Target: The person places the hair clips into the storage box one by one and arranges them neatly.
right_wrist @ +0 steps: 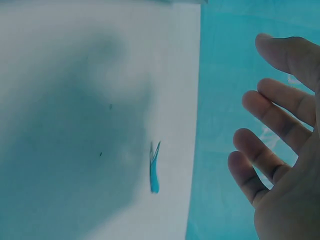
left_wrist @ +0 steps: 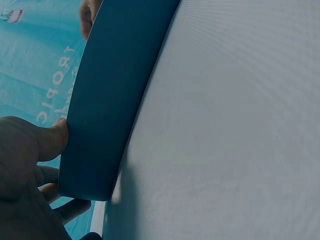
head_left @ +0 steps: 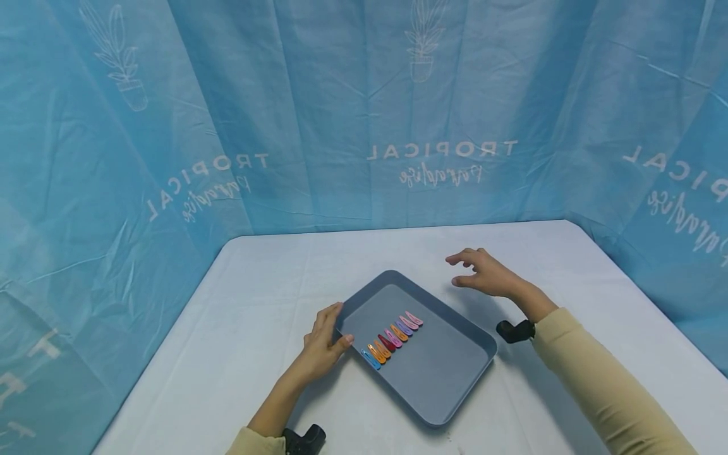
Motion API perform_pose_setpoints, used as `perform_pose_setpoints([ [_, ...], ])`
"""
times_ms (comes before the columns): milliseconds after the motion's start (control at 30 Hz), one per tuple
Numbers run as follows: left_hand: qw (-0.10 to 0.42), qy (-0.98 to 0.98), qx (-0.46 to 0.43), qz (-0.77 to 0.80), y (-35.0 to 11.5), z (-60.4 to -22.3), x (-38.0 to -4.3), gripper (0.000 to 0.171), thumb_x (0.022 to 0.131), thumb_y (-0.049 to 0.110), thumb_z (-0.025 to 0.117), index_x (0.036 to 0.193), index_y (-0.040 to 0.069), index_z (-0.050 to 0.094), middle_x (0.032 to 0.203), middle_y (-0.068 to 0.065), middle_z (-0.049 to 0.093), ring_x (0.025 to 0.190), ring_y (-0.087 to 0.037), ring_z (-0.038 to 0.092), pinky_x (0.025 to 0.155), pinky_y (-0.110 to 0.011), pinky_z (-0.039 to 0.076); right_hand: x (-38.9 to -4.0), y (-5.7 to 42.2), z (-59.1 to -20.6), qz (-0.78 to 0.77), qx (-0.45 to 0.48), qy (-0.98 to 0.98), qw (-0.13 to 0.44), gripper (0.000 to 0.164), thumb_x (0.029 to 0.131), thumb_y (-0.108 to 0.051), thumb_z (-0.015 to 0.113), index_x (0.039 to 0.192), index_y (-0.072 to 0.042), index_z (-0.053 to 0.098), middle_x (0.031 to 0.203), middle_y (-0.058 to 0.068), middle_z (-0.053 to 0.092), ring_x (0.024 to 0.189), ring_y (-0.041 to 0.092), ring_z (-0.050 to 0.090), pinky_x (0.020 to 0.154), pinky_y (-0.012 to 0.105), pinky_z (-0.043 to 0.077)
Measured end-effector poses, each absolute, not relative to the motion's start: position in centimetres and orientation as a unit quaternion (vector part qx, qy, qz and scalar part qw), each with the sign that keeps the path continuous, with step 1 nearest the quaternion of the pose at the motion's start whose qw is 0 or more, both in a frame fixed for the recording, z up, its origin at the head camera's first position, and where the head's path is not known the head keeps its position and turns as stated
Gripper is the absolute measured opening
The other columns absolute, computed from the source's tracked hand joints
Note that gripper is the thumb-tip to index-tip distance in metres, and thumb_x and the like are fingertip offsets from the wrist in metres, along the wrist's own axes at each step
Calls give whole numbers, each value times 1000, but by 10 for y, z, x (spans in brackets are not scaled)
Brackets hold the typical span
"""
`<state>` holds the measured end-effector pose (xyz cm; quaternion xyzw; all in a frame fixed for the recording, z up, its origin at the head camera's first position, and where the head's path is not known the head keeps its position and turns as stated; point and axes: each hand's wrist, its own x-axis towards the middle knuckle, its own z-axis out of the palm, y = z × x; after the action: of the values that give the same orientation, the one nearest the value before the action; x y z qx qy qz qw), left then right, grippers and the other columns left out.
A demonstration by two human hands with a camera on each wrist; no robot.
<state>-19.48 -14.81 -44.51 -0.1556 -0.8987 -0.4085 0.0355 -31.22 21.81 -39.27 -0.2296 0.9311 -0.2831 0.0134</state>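
Note:
A blue-grey rectangular tray (head_left: 443, 366) lies turned at an angle on the white table. Inside it, several snap hair clips (head_left: 387, 343) in blue, orange, red, pink and purple form a slanting row. My left hand (head_left: 321, 347) holds the tray's left corner, thumb at the rim and fingers around the outside, as the left wrist view also shows along the tray wall (left_wrist: 107, 110). Beyond the tray's far right side, my right hand (head_left: 490, 276) hovers with fingers spread and loosely bent, holding nothing. A blue hair clip (right_wrist: 154, 175) lies on the table in the right wrist view.
The white tablecloth (head_left: 273, 284) extends around the tray. Blue printed curtains (head_left: 341, 126) stand behind the table and at both sides. Black wrist cameras (head_left: 514, 331) are strapped near both sleeves.

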Motion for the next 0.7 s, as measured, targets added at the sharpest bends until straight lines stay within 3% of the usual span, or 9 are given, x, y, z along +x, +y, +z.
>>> perform_pose_setpoints([
  [700,22,-897,-139,-420,-147,-444,-195,66,94,19,57,148,2,23,151,-19,22,141,-40,21,100,-67,14,-325,262,-427,-311,-136,939,46,56,88,-29,65,136,-4,48,134,18,51,124,40,40,93,55,42],
])
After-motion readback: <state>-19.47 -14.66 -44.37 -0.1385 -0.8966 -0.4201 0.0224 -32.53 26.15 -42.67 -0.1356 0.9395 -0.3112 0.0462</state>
